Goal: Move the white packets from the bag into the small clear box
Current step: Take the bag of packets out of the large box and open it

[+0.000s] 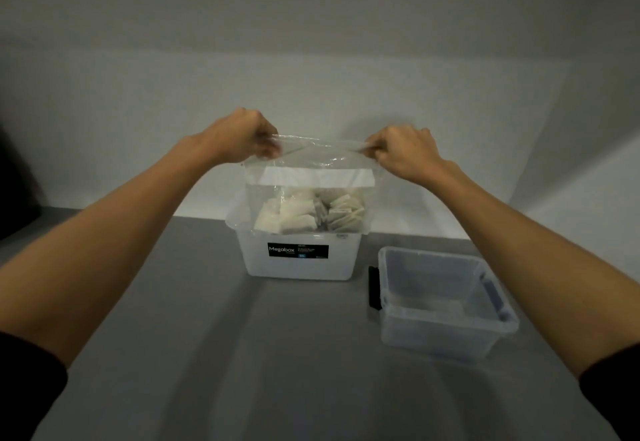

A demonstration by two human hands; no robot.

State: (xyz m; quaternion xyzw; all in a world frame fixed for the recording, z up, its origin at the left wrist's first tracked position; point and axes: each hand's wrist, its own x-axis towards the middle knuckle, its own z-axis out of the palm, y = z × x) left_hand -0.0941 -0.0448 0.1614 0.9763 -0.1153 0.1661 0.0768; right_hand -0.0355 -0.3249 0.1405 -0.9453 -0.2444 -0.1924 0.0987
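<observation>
- Grey table (242, 354) runs out in front of me to a plain white wall (311, 42).
- My left hand (242, 136) is closed round the top left corner of the clear plastic bag (308, 163), with the fingers curled over its edge.
- My right hand (401, 150) grips the top right corner the same way, so the bag's mouth is stretched between my two fists.
- The bag hangs upright from my hands, and its lower part sits inside the bigger box (301, 267), a frosted tub with a black label (298, 251) on its front reading "Megabox".
- The white packets (304, 212) are all inside the bag, piled low against its front, just above the tub's rim.
- A white strip (318, 177) crosses the bag above the packets.
- The small clear box (433, 336) stands open on the table, nearer me and to the right of the tub, close to it but not touching.
- A black clip (373, 286) sits on its left end, and I cannot make out any packets inside it.
- Both my forearms are bare, with dark sleeves (31, 388) pushed up at the frame's lower corners.
</observation>
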